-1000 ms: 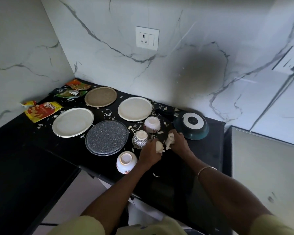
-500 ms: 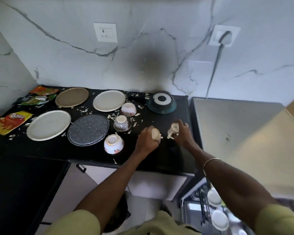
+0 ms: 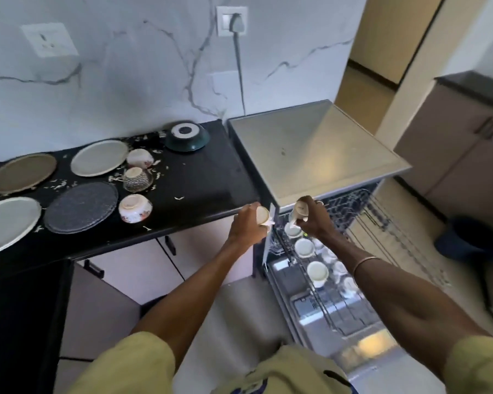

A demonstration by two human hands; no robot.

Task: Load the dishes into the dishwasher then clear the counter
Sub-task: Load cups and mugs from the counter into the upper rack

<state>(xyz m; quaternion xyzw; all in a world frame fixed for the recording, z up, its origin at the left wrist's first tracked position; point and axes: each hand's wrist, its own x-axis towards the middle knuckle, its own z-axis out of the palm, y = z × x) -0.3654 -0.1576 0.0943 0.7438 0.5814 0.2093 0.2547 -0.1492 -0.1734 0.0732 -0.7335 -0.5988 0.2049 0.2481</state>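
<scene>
My left hand (image 3: pixel 246 227) grips a small cream cup (image 3: pixel 263 215) just past the right front corner of the black counter (image 3: pixel 205 177). A second cream cup (image 3: pixel 300 210) is held by my right hand (image 3: pixel 315 223) over the pulled-out dishwasher rack (image 3: pixel 362 220), above several upturned white cups (image 3: pixel 317 273). The silver dishwasher (image 3: pixel 310 149) stands right of the counter. On the counter lie several plates (image 3: pixel 98 157), a speckled grey plate (image 3: pixel 81 206), three small upturned bowls (image 3: pixel 135 208) and a dark green bowl (image 3: pixel 187 137).
White scraps litter the counter around the bowls. A marble wall runs behind, with a cable plugged into a socket (image 3: pixel 232 20). Below the counter are cabinet doors with black handles (image 3: pixel 170 245). A dark bin (image 3: pixel 467 237) sits on the floor at the right.
Both hands lifted the two cups off the counter and carried them right, to the dishwasher's open rack. The view swung right with them.
</scene>
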